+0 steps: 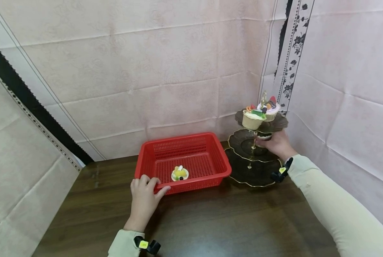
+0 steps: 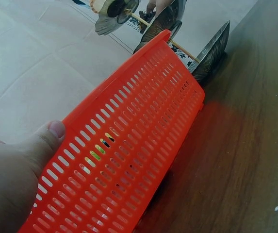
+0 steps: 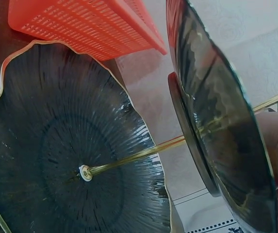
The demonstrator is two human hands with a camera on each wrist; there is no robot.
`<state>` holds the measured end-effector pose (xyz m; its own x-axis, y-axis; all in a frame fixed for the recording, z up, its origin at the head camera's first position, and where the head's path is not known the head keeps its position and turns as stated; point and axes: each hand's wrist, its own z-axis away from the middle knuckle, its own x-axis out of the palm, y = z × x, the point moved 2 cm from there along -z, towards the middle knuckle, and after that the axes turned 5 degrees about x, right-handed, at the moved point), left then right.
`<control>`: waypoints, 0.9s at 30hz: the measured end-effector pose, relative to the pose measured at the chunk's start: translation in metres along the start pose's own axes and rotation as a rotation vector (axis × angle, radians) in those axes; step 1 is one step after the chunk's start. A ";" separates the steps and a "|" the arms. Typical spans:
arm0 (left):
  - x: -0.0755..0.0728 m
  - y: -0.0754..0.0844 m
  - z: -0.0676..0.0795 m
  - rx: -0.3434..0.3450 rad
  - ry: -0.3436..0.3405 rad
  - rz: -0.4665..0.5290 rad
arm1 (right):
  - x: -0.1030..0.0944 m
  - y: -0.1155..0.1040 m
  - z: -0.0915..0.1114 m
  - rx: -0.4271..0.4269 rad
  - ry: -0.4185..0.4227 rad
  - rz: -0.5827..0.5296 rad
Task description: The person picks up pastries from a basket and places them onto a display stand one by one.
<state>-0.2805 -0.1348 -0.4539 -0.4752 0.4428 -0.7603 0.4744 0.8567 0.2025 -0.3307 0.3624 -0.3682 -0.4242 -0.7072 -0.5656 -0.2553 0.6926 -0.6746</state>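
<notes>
My left hand (image 1: 143, 201) grips the near rim of a red plastic basket (image 1: 222, 173), its thumb (image 2: 51, 133) outside the slotted wall and the fingers over the edge. Inside the basket, near that wall, sits a small toy cupcake (image 1: 180, 173) with yellow and green topping. To the right stands a dark three-tier cake stand (image 1: 252, 175) with gold wavy edges. My right hand (image 1: 276, 144) reaches between its top and middle tiers and holds another cupcake (image 1: 263, 137), mostly hidden by the top plate. In the right wrist view, the middle plate (image 3: 216, 107) covers most of that hand.
On the top tier stand two cupcakes, one with green and orange topping (image 1: 252, 120) and one with pink cream (image 1: 271, 110). A gold loop handle (image 1: 264, 96) rises behind them. Cloth-covered walls (image 1: 178, 71) enclose the brown wooden table (image 1: 210, 221).
</notes>
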 end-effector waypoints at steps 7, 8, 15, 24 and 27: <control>0.000 0.000 -0.001 -0.002 0.000 0.006 | -0.007 0.000 0.010 -0.003 0.007 -0.054; 0.000 0.000 0.000 -0.001 0.002 0.006 | -0.009 -0.001 0.013 -0.005 0.024 -0.036; 0.001 0.000 0.002 0.002 0.006 0.006 | -0.026 -0.006 0.042 0.049 0.086 0.161; 0.000 -0.001 0.001 0.018 0.013 0.010 | -0.036 -0.017 0.072 0.062 0.116 0.126; 0.001 -0.001 0.002 0.024 0.020 0.016 | -0.031 -0.024 0.082 0.061 0.182 0.132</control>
<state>-0.2801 -0.1358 -0.4559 -0.4820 0.4620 -0.7445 0.4995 0.8430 0.1998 -0.2404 0.3557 -0.3735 -0.6016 -0.5703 -0.5593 -0.1370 0.7635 -0.6311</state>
